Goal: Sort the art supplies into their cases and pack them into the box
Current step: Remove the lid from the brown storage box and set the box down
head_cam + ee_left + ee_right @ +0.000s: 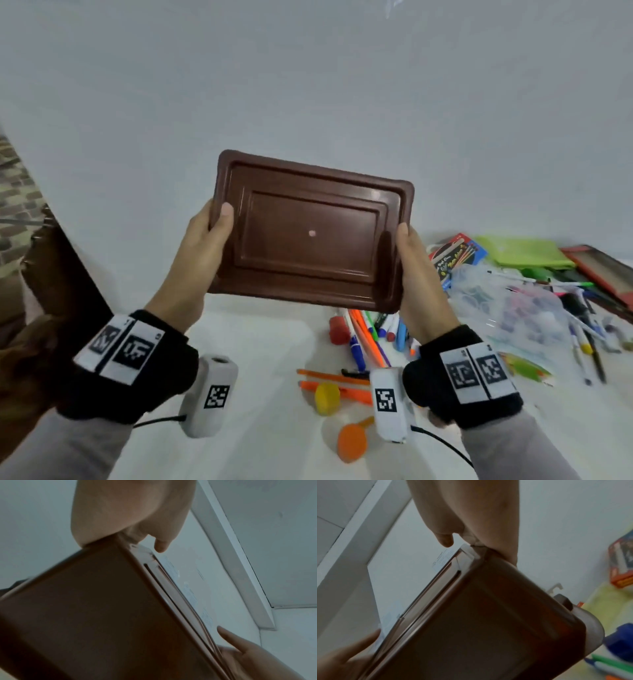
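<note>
The brown lid [310, 230] is up in the air over the white table [260, 346], tilted toward the camera, with the left hand [202, 240] gripping its left edge and the right hand [416, 270] gripping the right edge, thumbs on the face and fingers curled behind. Under its bottom edge there's a loose pile of markers [370, 332]. More pens [582, 329] and a green case [524, 253] sit off to the right, while the table's left part is bare.
</note>
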